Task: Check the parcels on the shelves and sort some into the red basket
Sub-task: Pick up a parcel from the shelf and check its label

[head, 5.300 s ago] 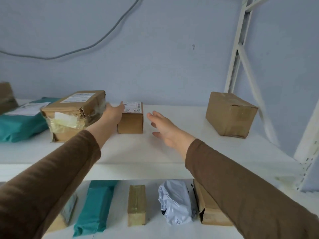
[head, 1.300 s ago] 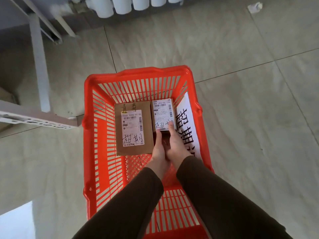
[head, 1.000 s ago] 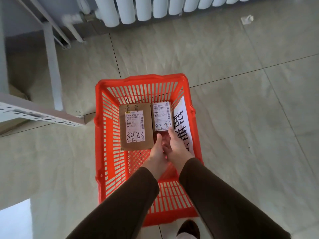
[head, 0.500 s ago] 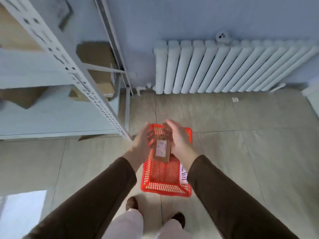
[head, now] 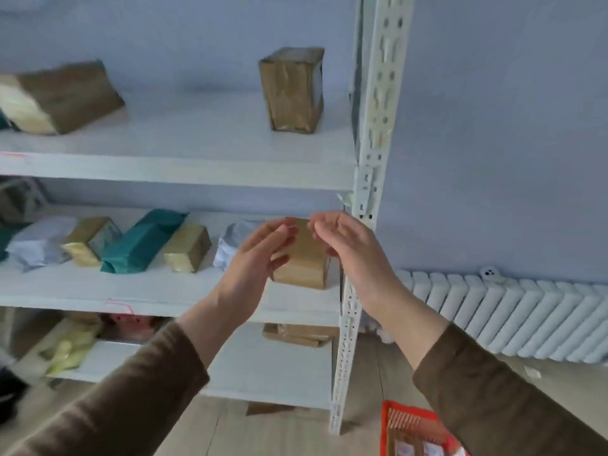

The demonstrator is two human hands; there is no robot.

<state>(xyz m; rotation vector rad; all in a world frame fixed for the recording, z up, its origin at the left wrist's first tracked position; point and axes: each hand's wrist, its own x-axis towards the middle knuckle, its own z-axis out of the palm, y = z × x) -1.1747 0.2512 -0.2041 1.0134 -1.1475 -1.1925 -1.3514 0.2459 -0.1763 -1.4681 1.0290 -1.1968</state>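
Observation:
My left hand [head: 258,258] and my right hand [head: 350,250] are raised side by side in front of the middle shelf [head: 158,291]. Both have relaxed fingers and hold nothing. Between them a small brown cardboard parcel [head: 307,263] stands on the shelf's right end; my left fingers overlap its left edge, and whether they touch it is unclear. The red basket [head: 406,422] sits on the floor at the bottom right, half cut off by my right sleeve, with labelled parcels inside.
On the top shelf stand a taped brown box [head: 292,90] and a larger brown parcel [head: 62,97]. The middle shelf also carries a teal bag [head: 141,241], a taped box [head: 189,246] and white bags [head: 230,245]. A white shelf upright [head: 368,159] and a radiator [head: 510,317] are to the right.
After placing a small labelled box in the red basket, both hands came out empty and rose to the middle shelf. My view lifted from the floor to the shelves.

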